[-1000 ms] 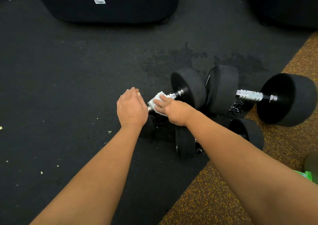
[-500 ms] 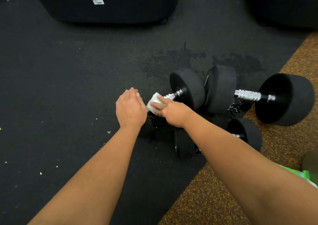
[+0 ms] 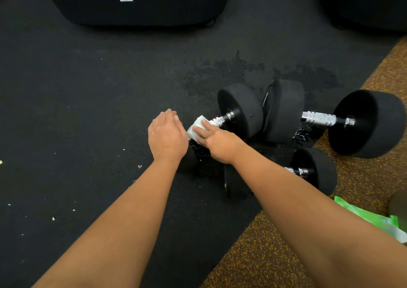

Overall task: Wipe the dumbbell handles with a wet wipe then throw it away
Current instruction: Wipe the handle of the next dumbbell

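Three black dumbbells lie on the dark rubber floor. On the left one, my right hand (image 3: 220, 143) holds a white wet wipe (image 3: 196, 127) wrapped over the chrome handle (image 3: 221, 119), fingers curled across it. My left hand (image 3: 167, 135) rests with relaxed fingers on this dumbbell's near head, which it mostly hides; the far head (image 3: 242, 109) is in plain sight. To the right lies a larger dumbbell with its chrome handle (image 3: 319, 118) bare. My right forearm partly covers the third dumbbell (image 3: 317, 171).
A green wipes pack (image 3: 370, 218) lies on the brown speckled flooring (image 3: 275, 254) at the right. Black machine bases stand at the back left (image 3: 136, 8) and back right (image 3: 363, 1). Wet patches darken the floor behind the dumbbells. Small crumbs dot the mat at the left.
My right hand has slid the wipe a little along the handle toward my left hand. The left hand and the dumbbells have stayed put.
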Demonstrator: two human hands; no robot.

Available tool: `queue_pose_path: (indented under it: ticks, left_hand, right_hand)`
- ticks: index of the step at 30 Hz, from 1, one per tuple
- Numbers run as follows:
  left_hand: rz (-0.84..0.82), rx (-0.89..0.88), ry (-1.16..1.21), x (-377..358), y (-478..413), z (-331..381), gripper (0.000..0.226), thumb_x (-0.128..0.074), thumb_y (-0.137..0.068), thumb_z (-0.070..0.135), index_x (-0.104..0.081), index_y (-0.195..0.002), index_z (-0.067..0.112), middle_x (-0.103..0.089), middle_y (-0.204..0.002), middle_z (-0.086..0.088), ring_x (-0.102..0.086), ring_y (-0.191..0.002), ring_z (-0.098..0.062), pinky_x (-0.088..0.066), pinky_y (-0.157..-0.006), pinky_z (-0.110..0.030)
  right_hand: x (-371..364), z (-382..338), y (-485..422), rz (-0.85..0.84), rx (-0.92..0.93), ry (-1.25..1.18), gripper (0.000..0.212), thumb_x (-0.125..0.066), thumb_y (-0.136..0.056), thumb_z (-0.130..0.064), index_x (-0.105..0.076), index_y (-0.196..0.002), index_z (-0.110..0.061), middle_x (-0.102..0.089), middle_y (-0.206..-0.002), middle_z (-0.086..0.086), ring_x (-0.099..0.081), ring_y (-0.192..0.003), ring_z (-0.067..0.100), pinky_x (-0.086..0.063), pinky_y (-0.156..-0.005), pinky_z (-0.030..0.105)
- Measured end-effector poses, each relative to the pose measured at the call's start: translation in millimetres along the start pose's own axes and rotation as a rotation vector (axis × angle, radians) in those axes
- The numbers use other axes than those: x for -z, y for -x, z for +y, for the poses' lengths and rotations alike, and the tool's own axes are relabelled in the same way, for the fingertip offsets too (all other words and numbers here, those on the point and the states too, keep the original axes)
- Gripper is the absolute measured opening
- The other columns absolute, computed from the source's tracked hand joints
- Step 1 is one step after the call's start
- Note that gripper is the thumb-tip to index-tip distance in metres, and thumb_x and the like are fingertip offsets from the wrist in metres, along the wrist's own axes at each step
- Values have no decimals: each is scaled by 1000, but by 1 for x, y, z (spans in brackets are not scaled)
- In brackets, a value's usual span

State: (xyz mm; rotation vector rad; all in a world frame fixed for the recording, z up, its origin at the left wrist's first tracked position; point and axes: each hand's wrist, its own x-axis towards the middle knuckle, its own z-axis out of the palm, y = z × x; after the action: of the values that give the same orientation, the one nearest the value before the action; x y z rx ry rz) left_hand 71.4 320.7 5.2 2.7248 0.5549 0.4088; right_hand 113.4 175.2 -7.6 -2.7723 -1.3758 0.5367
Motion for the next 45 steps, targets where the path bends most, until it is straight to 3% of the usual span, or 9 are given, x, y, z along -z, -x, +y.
queue_pose_path:
  ticks: [5,13,18,22,26,33,39,42,45]
  left_hand:
    - [3,1,-10,-1,-1,-2,30,-33,-98,19,-59,-109,8,-65,-104,-7,-59,-101,-25,-42,-93,-36]
    - [6,-2,-7,-3,-1,-3,30,-33,-98,20,-59,-110,9,-64,-101,-6,-60,-98,-24,-43,-91,-36]
    - [8,-1,-4,-3,-1,-3,32,-33,-99,20,-59,-114,9,-65,-108,-6,-59,-105,-24,-41,-95,-36]
    - [4,3,-6,-2,-1,-3,32,-34,-99,19,-59,-114,8,-65,-109,-6,-58,-105,-24,-40,-95,-35]
    - [8,-5,-10,-2,-1,-1,30,-34,-98,19,-59,-111,9,-64,-103,-6,-59,-100,-24,-41,-92,-36]
    - [10,6,-1,0,0,-1,30,-35,-98,18,-60,-111,7,-65,-105,-7,-59,-102,-25,-41,-93,-36]
    - [4,1,-5,-1,-1,0,31,-34,-98,18,-60,-112,8,-65,-107,-7,-59,-103,-24,-42,-93,-36]
    - [9,-1,-7,-1,-1,-1,31,-33,-98,18,-60,-111,8,-65,-104,-7,-60,-100,-25,-42,-91,-36]
    - [6,3,-12,-1,-2,0,31,-33,-98,18,-60,-111,8,-65,-102,-6,-60,-99,-24,-42,-90,-36]
  right_hand:
    - [-8,-13,-6,18,23,52,43,-41,-96,-15,-45,-139,-14,-3,-159,-2,5,-147,29,-37,-109,38]
    - [-5,-5,-3,21,13,54,47,-40,-96,-11,-39,-143,-14,-4,-159,-2,1,-147,26,-40,-106,36]
    - [-6,-11,-6,125,1,44,51,-43,-92,-8,-36,-143,-4,-20,-155,10,-10,-145,32,-8,-120,33]
    - [-10,-11,-12,232,118,5,57,-58,-80,0,-45,-135,2,-43,-141,16,-33,-135,38,-25,-117,41]
    - [-3,5,-5,79,95,22,65,-50,-88,-4,-24,-148,-9,-19,-156,5,-11,-145,26,-20,-118,34]
    - [1,-20,-26,142,-7,48,42,-40,-92,-10,-41,-134,-3,-45,-133,13,-34,-129,30,-20,-115,39]
    - [-4,-2,-20,151,112,73,53,-39,-93,-7,-28,-145,-4,-41,-140,9,-33,-132,27,-17,-118,36]
    - [-1,7,-17,135,43,119,59,-36,-95,-5,-13,-149,-2,-36,-144,10,-28,-137,26,-10,-120,33]
    - [4,4,-26,85,-42,135,53,-35,-95,-8,-20,-146,0,-41,-140,13,-34,-133,28,-15,-119,36]
